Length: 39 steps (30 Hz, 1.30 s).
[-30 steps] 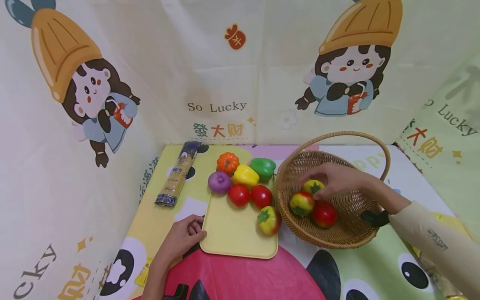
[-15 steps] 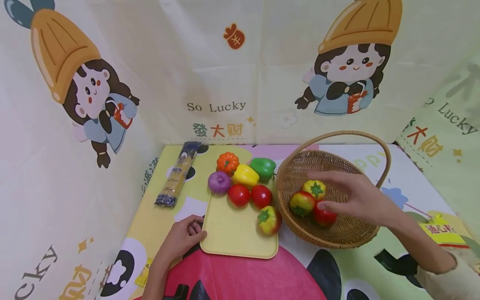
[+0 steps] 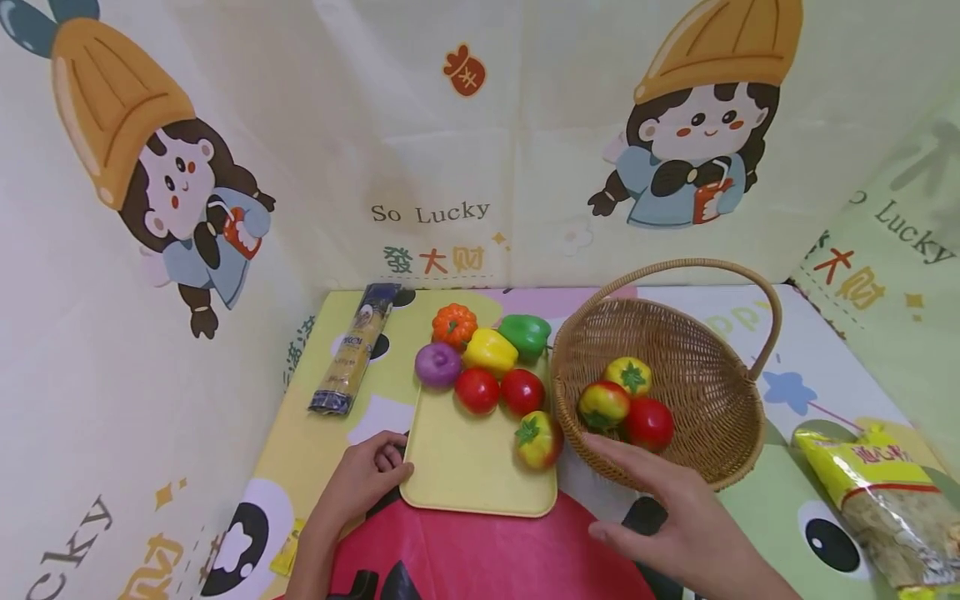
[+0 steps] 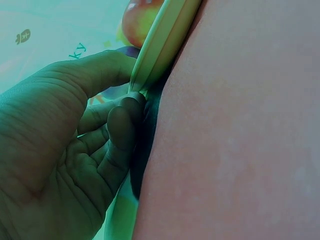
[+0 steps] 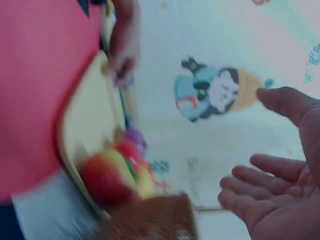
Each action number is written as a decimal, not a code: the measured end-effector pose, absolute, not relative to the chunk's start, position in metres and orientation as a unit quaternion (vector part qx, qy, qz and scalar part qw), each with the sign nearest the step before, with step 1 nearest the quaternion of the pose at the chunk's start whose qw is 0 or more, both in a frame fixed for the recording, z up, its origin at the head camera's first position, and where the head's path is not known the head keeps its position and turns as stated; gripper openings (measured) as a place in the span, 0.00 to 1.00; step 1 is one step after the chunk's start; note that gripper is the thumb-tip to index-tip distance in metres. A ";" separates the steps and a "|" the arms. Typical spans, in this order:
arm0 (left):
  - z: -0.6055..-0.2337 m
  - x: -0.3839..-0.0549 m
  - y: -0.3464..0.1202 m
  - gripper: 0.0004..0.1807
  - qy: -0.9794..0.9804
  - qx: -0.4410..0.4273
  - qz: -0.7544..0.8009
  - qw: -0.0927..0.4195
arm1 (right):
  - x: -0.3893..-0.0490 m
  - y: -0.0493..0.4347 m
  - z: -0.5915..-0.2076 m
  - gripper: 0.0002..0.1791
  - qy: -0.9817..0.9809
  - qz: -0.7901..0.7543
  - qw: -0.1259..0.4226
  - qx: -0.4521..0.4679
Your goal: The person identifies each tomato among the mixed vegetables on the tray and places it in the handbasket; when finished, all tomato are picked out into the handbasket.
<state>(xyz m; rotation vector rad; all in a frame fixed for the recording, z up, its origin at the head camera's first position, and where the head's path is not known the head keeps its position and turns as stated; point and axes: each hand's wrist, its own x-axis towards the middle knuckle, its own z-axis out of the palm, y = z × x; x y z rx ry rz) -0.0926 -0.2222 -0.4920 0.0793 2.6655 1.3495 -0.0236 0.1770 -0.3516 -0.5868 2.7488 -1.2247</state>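
My left hand (image 3: 369, 473) pinches the left rim of a pale yellow tray (image 3: 480, 492); in the left wrist view the thumb lies against the rim and the fingers curl at its edge. My right hand (image 3: 675, 521), fingers extended and holding nothing, is over the table in front of the wicker basket (image 3: 712, 425). Inside the basket lie two yellow-red fruits with green leafy tops (image 3: 604, 406) and a red round fruit (image 3: 649, 423). A similar yellow-red fruit (image 3: 537, 442) sits at the tray's right edge. Two red round fruits (image 3: 477, 392) are at the tray's far part.
Behind them are an orange pumpkin (image 3: 454, 325), a purple onion (image 3: 438, 365), a yellow pepper (image 3: 491, 351) and a green pepper (image 3: 525, 336). A long pasta packet (image 3: 354, 354) lies at the left. A yellow-topped clear bag (image 3: 885, 500) lies at the right. The basket's handle (image 3: 697, 265) arches upward.
My right hand has drawn back out of the basket toward me, with nothing in it. The fruits in the basket stay where they were. My left hand keeps its place on the tray.
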 end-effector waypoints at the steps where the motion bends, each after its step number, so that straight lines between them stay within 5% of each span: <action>1: -0.492 -0.093 -0.222 0.17 0.889 0.026 0.451 0.075 | -0.021 0.172 -0.356 0.39 0.898 -0.398 0.050 -0.183; 14: -0.493 -0.092 -0.223 0.17 0.884 0.034 0.458 0.081 | -0.009 0.121 -0.420 0.51 0.918 -0.368 0.023 -0.148; 27: -0.491 -0.093 -0.222 0.17 0.887 0.030 0.453 0.081 | -0.029 0.107 -0.450 0.54 0.924 -0.378 0.005 -0.053; 39: -0.490 -0.092 -0.221 0.16 0.887 0.016 0.454 0.082 | -0.040 0.095 -0.464 0.53 0.926 -0.369 -0.069 -0.029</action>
